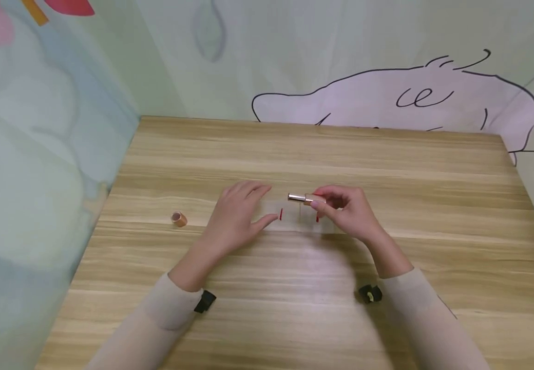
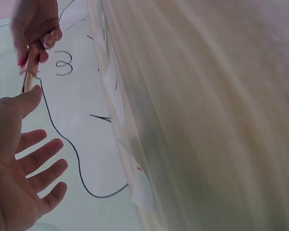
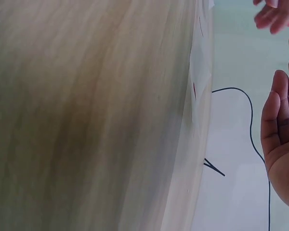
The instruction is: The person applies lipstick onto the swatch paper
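My right hand (image 1: 352, 213) pinches a rose-gold lipstick tube (image 1: 313, 199) between thumb and fingers, above the table. The tube lies level, its shiny inner barrel (image 1: 297, 198) pointing left toward my other hand. My left hand (image 1: 234, 218) is spread with thumb and fingers apart, holding nothing; in the left wrist view its thumb (image 2: 26, 102) is near the tube's end. Under both hands lies a thin white sheet (image 1: 290, 225) with short red marks. A copper-coloured lipstick cap (image 1: 179, 219) sits on the table, left of my left hand.
The wood-grain table (image 1: 294, 329) reaches back to a printed cloth (image 1: 364, 97) with a line drawing on it. Another stretch of cloth hangs along the left side. Black wrist mounts (image 1: 205, 301) show at both sleeve cuffs.
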Demonstrator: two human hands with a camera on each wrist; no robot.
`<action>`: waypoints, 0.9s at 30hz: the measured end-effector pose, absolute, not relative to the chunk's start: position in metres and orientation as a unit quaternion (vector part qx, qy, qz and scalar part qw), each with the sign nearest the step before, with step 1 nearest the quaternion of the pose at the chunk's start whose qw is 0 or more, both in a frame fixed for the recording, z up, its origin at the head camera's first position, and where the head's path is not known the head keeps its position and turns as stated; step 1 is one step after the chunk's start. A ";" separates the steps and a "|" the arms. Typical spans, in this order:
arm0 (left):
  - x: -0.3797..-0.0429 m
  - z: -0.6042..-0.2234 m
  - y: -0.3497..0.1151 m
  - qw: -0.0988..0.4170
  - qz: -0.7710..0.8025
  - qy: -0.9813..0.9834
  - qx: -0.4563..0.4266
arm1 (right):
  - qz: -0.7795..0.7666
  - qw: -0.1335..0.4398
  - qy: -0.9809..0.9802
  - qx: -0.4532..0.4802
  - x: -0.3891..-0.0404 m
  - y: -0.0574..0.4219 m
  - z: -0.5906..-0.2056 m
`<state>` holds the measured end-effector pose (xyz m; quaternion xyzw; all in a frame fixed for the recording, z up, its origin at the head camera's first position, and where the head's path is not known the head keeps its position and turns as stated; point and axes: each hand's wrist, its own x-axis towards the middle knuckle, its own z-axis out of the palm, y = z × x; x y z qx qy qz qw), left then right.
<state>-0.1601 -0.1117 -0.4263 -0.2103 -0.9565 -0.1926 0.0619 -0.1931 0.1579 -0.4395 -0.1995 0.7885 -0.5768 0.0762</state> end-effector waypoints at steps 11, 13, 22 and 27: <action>-0.155 -0.430 -0.137 0.067 -0.204 -0.960 -0.178 | -0.572 0.068 0.792 -0.201 -0.193 0.156 -0.440; -0.155 -0.430 -0.141 0.070 -0.204 -0.961 -0.171 | -0.572 0.070 0.792 -0.202 -0.193 0.157 -0.440; -0.154 -0.431 -0.171 0.076 -0.193 -0.969 -0.135 | -0.568 0.070 0.795 -0.201 -0.194 0.162 -0.442; -0.151 -0.429 -0.192 0.069 -0.189 -0.973 -0.110 | -0.565 0.065 0.798 -0.199 -0.195 0.164 -0.443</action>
